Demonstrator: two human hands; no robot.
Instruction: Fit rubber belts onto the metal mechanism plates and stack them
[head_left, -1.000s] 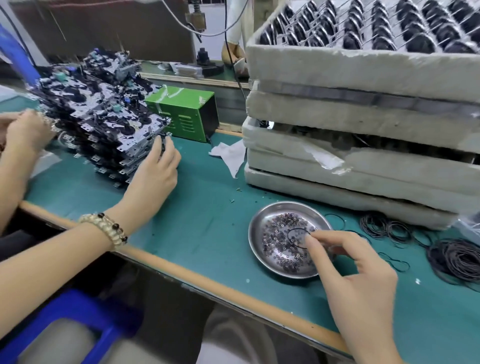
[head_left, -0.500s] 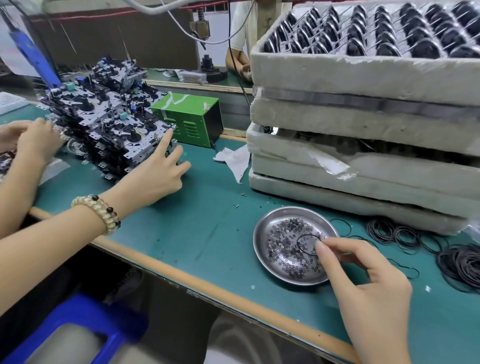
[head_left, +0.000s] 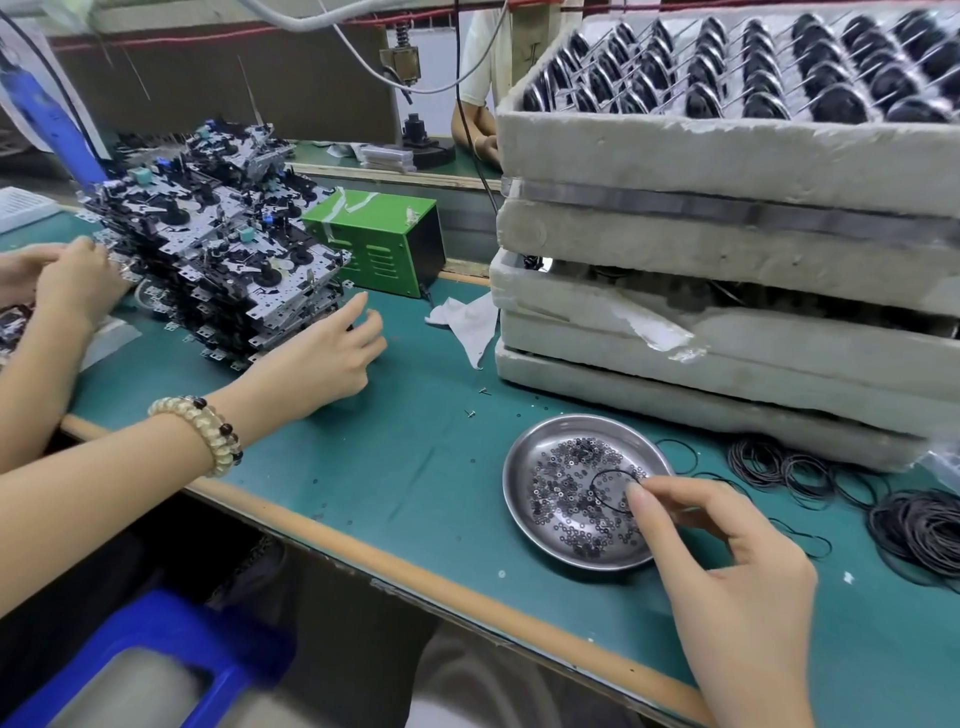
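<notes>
A tall stack of metal mechanism plates (head_left: 228, 260) stands on the green table at the left. My left hand (head_left: 322, 358), with a bead bracelet on the wrist, hovers just right of the stack's base; its fingers are loosely curled, the index finger is stretched out, and it holds nothing. At the lower right, my right hand (head_left: 727, 566) pinches a thin black rubber belt (head_left: 597, 480) between thumb and index finger. The belt hangs over a round steel dish (head_left: 519, 493) that holds several tiny washers. Loose rubber belts (head_left: 914, 525) lie in heaps to the right of the dish.
Stacked grey foam trays (head_left: 727, 249) of black parts fill the right rear. A green metal box (head_left: 384, 239) sits behind the plates, with a white cloth (head_left: 467, 322) beside it. Another person's hands (head_left: 72, 280) work at the far left. A blue stool (head_left: 156, 660) stands below the table edge.
My left hand has come off the side of the plate stack and drawn back to the right. My right hand keeps its pinch on the belt over the dish.
</notes>
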